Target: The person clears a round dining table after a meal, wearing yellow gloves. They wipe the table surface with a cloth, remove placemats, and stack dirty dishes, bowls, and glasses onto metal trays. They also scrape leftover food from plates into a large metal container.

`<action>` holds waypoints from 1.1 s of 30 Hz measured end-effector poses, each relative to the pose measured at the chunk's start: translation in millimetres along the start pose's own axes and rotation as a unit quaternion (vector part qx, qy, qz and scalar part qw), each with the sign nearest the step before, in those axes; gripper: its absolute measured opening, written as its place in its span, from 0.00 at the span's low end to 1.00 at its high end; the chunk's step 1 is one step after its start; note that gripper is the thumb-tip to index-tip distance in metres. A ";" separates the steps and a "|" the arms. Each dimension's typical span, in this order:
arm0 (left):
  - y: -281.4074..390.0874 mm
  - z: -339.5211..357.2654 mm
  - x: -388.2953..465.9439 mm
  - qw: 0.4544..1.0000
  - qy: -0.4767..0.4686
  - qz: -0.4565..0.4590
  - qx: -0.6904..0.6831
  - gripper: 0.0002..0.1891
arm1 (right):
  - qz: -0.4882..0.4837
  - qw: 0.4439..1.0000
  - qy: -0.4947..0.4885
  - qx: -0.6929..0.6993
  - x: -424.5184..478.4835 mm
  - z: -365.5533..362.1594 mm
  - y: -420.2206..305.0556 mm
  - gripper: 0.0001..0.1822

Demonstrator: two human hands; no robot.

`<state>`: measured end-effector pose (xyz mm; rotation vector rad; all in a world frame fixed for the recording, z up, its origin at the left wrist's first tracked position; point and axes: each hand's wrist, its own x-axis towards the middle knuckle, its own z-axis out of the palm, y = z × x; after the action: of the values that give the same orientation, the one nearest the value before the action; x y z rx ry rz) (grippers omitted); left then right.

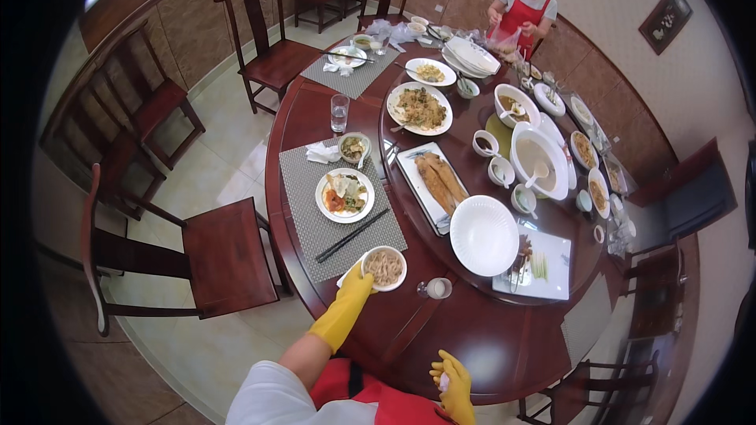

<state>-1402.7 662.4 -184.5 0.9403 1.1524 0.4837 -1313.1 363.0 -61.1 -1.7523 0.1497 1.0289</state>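
Note:
My left hand (354, 292), in a yellow rubber glove, grips the rim of a white bowl (384, 269) of pale shredded food at the placemat's lower corner. Near the table's front edge, my right hand (452, 379), gloved alike, has curled fingers around a small pale thing, perhaps crumpled tissue. A stemmed glass (438, 288) with whitish liquid lies or stands to the right of the bowl. On the woven grey placemat (301, 206) are a plate of leftovers (345, 195), black chopsticks (352, 235), a small soup bowl (354, 148) and crumpled napkins (322, 153).
The round wooden table (413, 324) has a turntable crowded with a fish platter (437, 180), a white ribbed plate (484, 236), a soup tureen (538, 159) and several dishes. A water glass (339, 113) stands near the left edge. Wooden chairs (227, 257) surround the table. Across it, a person in a red apron (520, 20) handles a plastic bag.

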 end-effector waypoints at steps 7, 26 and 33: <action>58.3 -31.6 -133.3 0.988 -0.084 -0.098 0.081 0.22 | 0.003 0.986 -0.167 -0.018 16.9 42.0 -17.9 0.24; 127.9 -47.6 -63.6 0.944 -0.312 -0.032 0.100 0.32 | 0.042 0.917 -0.294 0.265 47.8 63.3 -25.9 0.21; 79.4 -111.4 199.6 0.939 0.198 -0.024 0.281 0.22 | -0.136 0.970 -0.188 0.077 55.3 -25.1 67.5 0.22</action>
<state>-1422.0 897.1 -240.4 1.3393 1.7309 0.3097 -1301.1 332.4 -145.7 -1.3645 -0.2391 1.0934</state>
